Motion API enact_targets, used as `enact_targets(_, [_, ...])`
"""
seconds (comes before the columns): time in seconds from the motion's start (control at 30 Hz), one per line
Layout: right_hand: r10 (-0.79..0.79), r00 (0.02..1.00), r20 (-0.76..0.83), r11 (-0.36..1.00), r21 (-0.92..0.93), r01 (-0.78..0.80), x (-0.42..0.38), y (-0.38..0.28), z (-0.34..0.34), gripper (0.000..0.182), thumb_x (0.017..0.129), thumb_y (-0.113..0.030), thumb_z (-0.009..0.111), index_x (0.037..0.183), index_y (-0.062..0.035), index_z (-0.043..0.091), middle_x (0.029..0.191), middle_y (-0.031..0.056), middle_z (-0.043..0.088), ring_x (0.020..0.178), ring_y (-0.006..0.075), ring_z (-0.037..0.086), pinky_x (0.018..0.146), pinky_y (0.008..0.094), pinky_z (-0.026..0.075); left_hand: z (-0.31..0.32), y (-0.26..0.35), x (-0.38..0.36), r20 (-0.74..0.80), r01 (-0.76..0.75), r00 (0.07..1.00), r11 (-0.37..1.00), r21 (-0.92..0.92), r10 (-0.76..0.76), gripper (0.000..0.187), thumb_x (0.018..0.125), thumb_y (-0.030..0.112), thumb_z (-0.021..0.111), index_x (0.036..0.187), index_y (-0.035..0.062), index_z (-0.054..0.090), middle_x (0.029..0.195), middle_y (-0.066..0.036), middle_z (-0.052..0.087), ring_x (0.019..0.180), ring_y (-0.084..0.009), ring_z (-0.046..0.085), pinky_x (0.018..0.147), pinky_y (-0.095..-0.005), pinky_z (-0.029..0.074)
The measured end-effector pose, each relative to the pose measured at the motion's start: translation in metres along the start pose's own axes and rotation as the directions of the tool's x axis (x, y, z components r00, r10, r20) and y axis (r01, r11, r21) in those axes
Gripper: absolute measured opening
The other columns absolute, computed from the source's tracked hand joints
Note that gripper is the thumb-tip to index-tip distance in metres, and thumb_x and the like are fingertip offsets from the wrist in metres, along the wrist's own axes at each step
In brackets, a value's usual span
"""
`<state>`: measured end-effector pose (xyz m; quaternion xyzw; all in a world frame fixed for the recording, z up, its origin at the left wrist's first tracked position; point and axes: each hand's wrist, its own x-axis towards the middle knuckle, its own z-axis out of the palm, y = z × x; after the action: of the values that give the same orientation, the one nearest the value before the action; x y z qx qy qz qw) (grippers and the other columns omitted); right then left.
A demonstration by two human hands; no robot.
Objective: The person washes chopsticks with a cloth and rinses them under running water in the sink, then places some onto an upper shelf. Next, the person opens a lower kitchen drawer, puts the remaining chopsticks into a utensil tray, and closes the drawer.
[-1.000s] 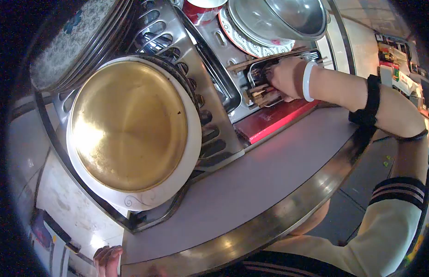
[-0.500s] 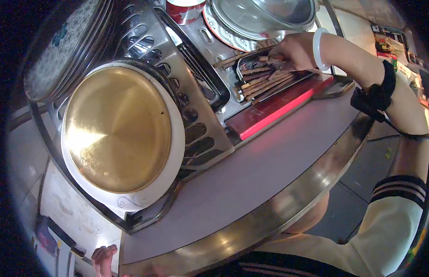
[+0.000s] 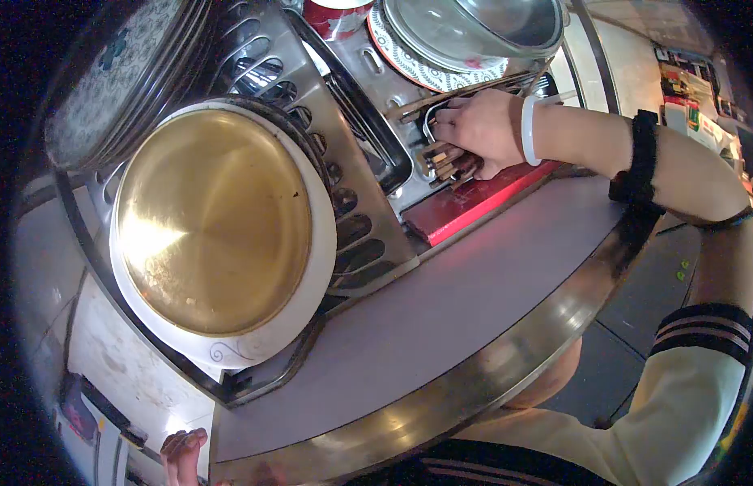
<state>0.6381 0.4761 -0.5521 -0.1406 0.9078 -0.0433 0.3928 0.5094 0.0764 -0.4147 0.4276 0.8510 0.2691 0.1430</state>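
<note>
My right hand [image 3: 483, 134], with a white bangle at its wrist, is closed over a bundle of brown wooden chopsticks [image 3: 451, 164]. Their ends stick out below the fingers, and the palm hides much of the rest. The chopsticks lie at a wire-rimmed holder on the metal rack, just above a long red box [image 3: 474, 202]. Down at the lower left, my left hand [image 3: 182, 454] hangs beside the counter's corner, its fingers curled, with nothing visible in them.
A gold-coloured round lid [image 3: 219, 223] covers a white bowl [image 3: 255, 350] on the left. Plates [image 3: 109, 89] stand upright behind it. A glass bowl [image 3: 441, 40] rests on a patterned plate [image 3: 413, 65] at the back. The grey counter [image 3: 441, 324] has a metal edge.
My right hand has moved left and slightly down along the chopsticks, gathering them under its fingers. The left hand stays where it was, and the view has shifted slightly.
</note>
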Motion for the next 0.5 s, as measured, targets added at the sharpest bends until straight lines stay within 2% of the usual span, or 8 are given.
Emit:
enact_targets(0.03, [-0.022, 0.999, -0.027, 0.999, -0.024, 0.021, 0.0, 0.0, 0.003, 0.048, 0.052, -0.027, 0.071, 0.091, -0.002, 0.055, 0.094, 0.0104, 0.049, 0.086, 0.0271, 0.053, 0.068, 0.0384, 0.047, 0.0, -0.001, 0.0, 0.001, -0.003, 1.0, 1.0, 0.001, 0.003, 0.038, 0.088, 0.029, 0.045, 0.091, -0.0076, 0.056, 0.082, -0.018, 0.061, 0.075, -0.0293, 0.058, 0.07, -0.0369, 0.047])
enact_targets(0.07, [-0.039, 0.997, -0.062, 0.996, 0.074, 0.043, -0.001, -0.005, 0.004, 0.036, 0.05, -0.024, 0.07, 0.079, -0.0044, 0.06, 0.096, 0.0099, 0.046, 0.087, 0.0253, 0.052, 0.068, 0.0374, 0.048, 0.0, -0.001, -0.001, -0.001, -0.01, 1.0, 1.0, 0.0, 0.01, 0.038, 0.088, 0.029, 0.045, 0.091, -0.0076, 0.056, 0.082, -0.018, 0.061, 0.075, -0.0293, 0.058, 0.069, -0.0368, 0.047])
enact_targets(0.2, [-0.029, 0.996, 0.082, 0.995, 0.099, 0.021, 0.004, -0.008, 0.005, 0.029, 0.05, -0.022, 0.068, 0.071, -0.0042, 0.061, 0.092, 0.0116, 0.048, 0.084, 0.0274, 0.052, 0.07, 0.0372, 0.047, -0.002, -0.003, -0.004, -0.013, -0.027, 1.0, 1.0, -0.008, 0.027, 0.038, 0.088, 0.028, 0.045, 0.092, -0.0076, 0.056, 0.082, -0.017, 0.061, 0.075, -0.0291, 0.058, 0.069, -0.0366, 0.046])
enact_targets(0.3, [-0.088, 0.995, 0.054, 0.966, 0.247, 0.072, 0.003, 0.004, 0.013, 0.03, 0.05, -0.02, 0.067, 0.075, -0.0032, 0.06, 0.082, 0.0149, 0.051, 0.081, 0.0309, 0.053, 0.07, 0.0388, 0.046, -0.002, -0.003, -0.003, -0.004, -0.026, 1.0, 1.0, -0.014, 0.026, 0.038, 0.088, 0.028, 0.044, 0.092, -0.0075, 0.056, 0.082, -0.017, 0.061, 0.076, -0.0294, 0.057, 0.07, -0.0371, 0.046])
enact_targets(0.33, [-0.087, 0.989, 0.118, 0.959, 0.279, 0.051, 0.0, 0.006, 0.006, 0.04, 0.053, -0.025, 0.066, 0.083, 0.0009, 0.058, 0.08, 0.0215, 0.058, 0.081, 0.035, 0.056, 0.07, 0.0387, 0.046, -0.002, -0.003, -0.002, 0.006, -0.03, 1.0, 0.999, -0.016, 0.031, 0.038, 0.088, 0.028, 0.043, 0.092, -0.0074, 0.056, 0.082, -0.018, 0.061, 0.076, -0.0295, 0.057, 0.07, -0.0374, 0.046])
enact_targets(0.43, [-0.092, 0.986, 0.137, 0.904, 0.428, 0.025, -0.018, 0.016, -0.014, 0.042, 0.055, -0.023, 0.065, 0.087, 0.0004, 0.055, 0.077, 0.0191, 0.058, 0.078, 0.0324, 0.056, 0.07, 0.0378, 0.045, -0.001, 0.0, -0.001, 0.019, 0.0, 1.0, 1.0, -0.009, 0.0, 0.038, 0.088, 0.028, 0.042, 0.092, -0.0069, 0.056, 0.083, -0.018, 0.06, 0.076, -0.0301, 0.057, 0.071, -0.0383, 0.045])
enact_targets(0.47, [-0.054, 0.982, 0.183, 0.813, 0.579, -0.063, -0.024, 0.02, -0.023, 0.038, 0.057, -0.019, 0.063, 0.088, 0.0007, 0.054, 0.076, 0.0171, 0.058, 0.074, 0.0285, 0.056, 0.069, 0.0367, 0.044, 0.0, 0.001, 0.0, 0.025, 0.006, 1.0, 1.0, -0.005, -0.006, 0.038, 0.088, 0.028, 0.042, 0.092, -0.0067, 0.056, 0.083, -0.018, 0.06, 0.076, -0.0302, 0.057, 0.071, -0.0383, 0.045])
enact_targets(0.5, [-0.066, 0.993, 0.098, 0.814, 0.581, -0.003, -0.031, 0.023, -0.026, 0.034, 0.06, -0.016, 0.061, 0.088, 0.0005, 0.054, 0.076, 0.0135, 0.059, 0.069, 0.0247, 0.054, 0.065, 0.0353, 0.044, 0.0, 0.003, 0.0, 0.031, 0.01, 0.999, 1.0, 0.001, -0.01, 0.037, 0.088, 0.028, 0.042, 0.092, -0.0065, 0.056, 0.084, -0.018, 0.06, 0.076, -0.0302, 0.057, 0.071, -0.0384, 0.045])
